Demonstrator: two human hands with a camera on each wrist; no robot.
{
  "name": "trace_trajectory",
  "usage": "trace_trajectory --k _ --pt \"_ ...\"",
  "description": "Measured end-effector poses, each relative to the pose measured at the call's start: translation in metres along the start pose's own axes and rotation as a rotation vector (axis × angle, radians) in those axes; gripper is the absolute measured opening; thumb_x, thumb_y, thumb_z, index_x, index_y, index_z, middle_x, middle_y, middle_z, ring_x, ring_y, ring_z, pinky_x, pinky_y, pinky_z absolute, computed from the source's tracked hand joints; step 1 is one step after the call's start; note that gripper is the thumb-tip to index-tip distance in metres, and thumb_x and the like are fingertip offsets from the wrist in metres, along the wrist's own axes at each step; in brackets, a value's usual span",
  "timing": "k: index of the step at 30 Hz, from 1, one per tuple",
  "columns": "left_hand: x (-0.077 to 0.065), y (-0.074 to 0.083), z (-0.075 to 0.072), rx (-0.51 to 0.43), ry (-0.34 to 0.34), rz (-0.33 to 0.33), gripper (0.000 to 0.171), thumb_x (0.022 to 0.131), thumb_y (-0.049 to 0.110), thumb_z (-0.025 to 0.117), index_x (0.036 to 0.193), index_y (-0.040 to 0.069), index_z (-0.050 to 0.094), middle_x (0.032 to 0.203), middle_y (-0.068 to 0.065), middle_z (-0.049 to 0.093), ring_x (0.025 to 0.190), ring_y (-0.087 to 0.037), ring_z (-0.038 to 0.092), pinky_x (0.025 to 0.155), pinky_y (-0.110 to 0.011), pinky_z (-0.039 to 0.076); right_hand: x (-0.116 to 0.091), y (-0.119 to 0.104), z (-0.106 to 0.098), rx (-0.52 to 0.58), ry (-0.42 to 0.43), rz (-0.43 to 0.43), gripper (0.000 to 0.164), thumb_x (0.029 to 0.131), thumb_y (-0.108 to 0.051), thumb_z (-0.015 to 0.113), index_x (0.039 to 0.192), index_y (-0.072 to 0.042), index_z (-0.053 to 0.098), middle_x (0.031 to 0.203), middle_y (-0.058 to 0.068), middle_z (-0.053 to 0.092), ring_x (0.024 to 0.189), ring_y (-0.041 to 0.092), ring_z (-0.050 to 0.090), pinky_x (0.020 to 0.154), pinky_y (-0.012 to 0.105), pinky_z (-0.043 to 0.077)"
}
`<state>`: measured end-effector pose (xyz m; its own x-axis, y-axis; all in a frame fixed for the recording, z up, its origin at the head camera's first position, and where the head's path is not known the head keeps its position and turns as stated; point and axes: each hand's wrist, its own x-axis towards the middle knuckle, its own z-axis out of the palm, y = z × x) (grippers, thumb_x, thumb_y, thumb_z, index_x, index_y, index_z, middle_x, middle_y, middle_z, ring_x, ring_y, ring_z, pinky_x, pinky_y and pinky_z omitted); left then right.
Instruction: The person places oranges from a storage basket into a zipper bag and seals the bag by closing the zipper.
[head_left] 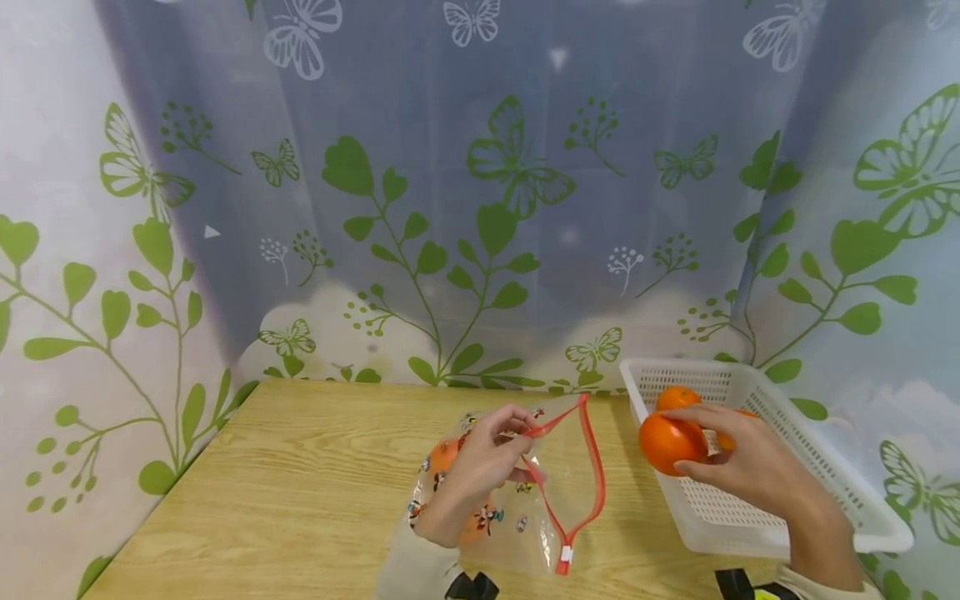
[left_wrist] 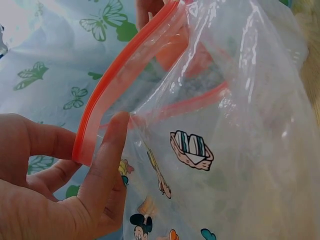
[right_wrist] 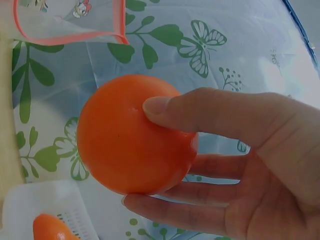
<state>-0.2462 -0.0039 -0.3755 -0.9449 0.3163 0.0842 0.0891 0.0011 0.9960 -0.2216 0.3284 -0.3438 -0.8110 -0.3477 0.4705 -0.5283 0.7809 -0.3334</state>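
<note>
My right hand (head_left: 738, 446) grips an orange (head_left: 671, 443) over the left rim of a white plastic basket (head_left: 825, 454). In the right wrist view, the thumb lies on top of the orange (right_wrist: 135, 135) and the fingers are beneath it. With thumb and fingers, my left hand (head_left: 491, 454) pinches the mouth of a clear zip bag (head_left: 558, 508), printed with cartoon figures and edged by a red zip strip (left_wrist: 100, 110). The mouth gapes toward the basket, its white slider (head_left: 566, 553) at the near end. Orange round shapes show through the bag, partly hidden by my left hand.
Another orange (head_left: 677, 398) lies in the basket, and more orange fruit (head_left: 746, 417) shows there partly behind my right hand. The wooden table (head_left: 300, 492) extends left of the bag. A curtain with green leaves and butterflies (head_left: 480, 250) hangs behind and along both sides.
</note>
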Motion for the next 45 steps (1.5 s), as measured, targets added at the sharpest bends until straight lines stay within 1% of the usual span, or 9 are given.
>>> trace_trajectory --k 3,5,9,12,19,27,32,39,45 --pt "0.0 0.0 0.0 0.001 0.001 0.002 0.017 0.101 0.005 0.056 0.115 0.008 0.065 0.119 -0.012 0.06 0.076 -0.02 0.067 0.067 -0.033 0.064 0.001 -0.005 0.001 0.035 -0.023 0.004 0.058 0.074 -0.012 0.093 0.128 -0.012 0.071 0.13 0.02 0.069 0.1 0.031 0.069 0.064 0.02 0.059" --pt "0.0 0.0 0.0 0.002 0.001 0.002 0.016 0.102 0.005 0.056 0.115 0.008 0.065 0.119 -0.012 0.06 0.076 -0.02 0.067 0.067 -0.033 0.064 0.002 -0.007 0.002 0.051 -0.028 -0.002 0.059 0.074 -0.01 0.092 0.128 -0.012 0.071 0.132 0.02 0.068 0.1 0.032 0.07 0.064 0.019 0.059" --pt "0.0 0.0 0.0 0.0 0.003 0.004 0.016 0.102 0.005 0.056 0.115 0.008 0.065 0.119 -0.012 0.06 0.077 -0.02 0.067 0.067 -0.033 0.064 0.003 -0.011 0.004 0.069 -0.02 -0.033 0.061 0.072 -0.009 0.093 0.129 -0.013 0.071 0.13 0.018 0.069 0.096 0.022 0.071 0.063 0.018 0.059" --pt "0.0 -0.001 -0.001 0.001 0.002 0.008 0.016 0.102 0.005 0.056 0.115 0.009 0.065 0.118 -0.012 0.06 0.077 -0.02 0.067 0.067 -0.033 0.064 0.003 -0.015 0.004 0.073 -0.014 -0.046 0.061 0.072 -0.008 0.093 0.129 -0.014 0.071 0.13 0.018 0.069 0.095 0.02 0.071 0.063 0.016 0.058" --pt "0.0 -0.002 -0.003 0.012 0.004 0.0 0.016 0.102 0.005 0.056 0.115 0.009 0.064 0.119 -0.012 0.06 0.077 -0.02 0.067 0.065 -0.033 0.063 0.002 -0.023 0.005 0.111 -0.031 -0.054 0.062 0.073 -0.006 0.091 0.131 -0.014 0.07 0.133 0.02 0.067 0.1 0.034 0.071 0.065 0.016 0.059" --pt "0.001 -0.001 -0.003 0.006 -0.001 -0.003 0.017 0.102 0.006 0.055 0.116 0.009 0.064 0.121 -0.012 0.059 0.075 -0.02 0.068 0.065 -0.032 0.063 0.003 -0.033 0.006 0.162 -0.055 -0.05 0.062 0.076 -0.005 0.089 0.134 -0.015 0.068 0.135 0.019 0.065 0.106 0.041 0.068 0.066 0.018 0.06" --pt "0.001 0.0 -0.002 0.005 0.002 -0.007 0.017 0.102 0.006 0.055 0.116 0.009 0.064 0.121 -0.012 0.06 0.075 -0.02 0.068 0.066 -0.032 0.063 0.006 -0.037 0.008 0.173 -0.09 -0.016 0.06 0.079 -0.007 0.088 0.135 -0.015 0.067 0.138 0.019 0.063 0.112 0.041 0.065 0.068 0.018 0.06" --pt "0.0 0.0 -0.002 -0.006 0.002 -0.007 0.017 0.102 0.005 0.055 0.116 0.008 0.064 0.12 -0.012 0.06 0.073 -0.02 0.068 0.066 -0.032 0.064 0.009 -0.04 0.015 0.168 -0.074 -0.084 0.058 0.079 -0.007 0.088 0.133 -0.017 0.069 0.138 0.018 0.063 0.106 0.037 0.07 0.069 0.016 0.06" --pt "0.0 0.001 -0.001 -0.014 0.0 -0.006 0.017 0.102 0.005 0.055 0.116 0.008 0.064 0.119 -0.012 0.06 0.072 -0.019 0.068 0.066 -0.031 0.063 0.01 -0.042 0.02 0.165 -0.058 -0.096 0.056 0.079 -0.007 0.088 0.132 -0.015 0.07 0.137 0.021 0.063 0.107 0.039 0.07 0.068 0.016 0.059"
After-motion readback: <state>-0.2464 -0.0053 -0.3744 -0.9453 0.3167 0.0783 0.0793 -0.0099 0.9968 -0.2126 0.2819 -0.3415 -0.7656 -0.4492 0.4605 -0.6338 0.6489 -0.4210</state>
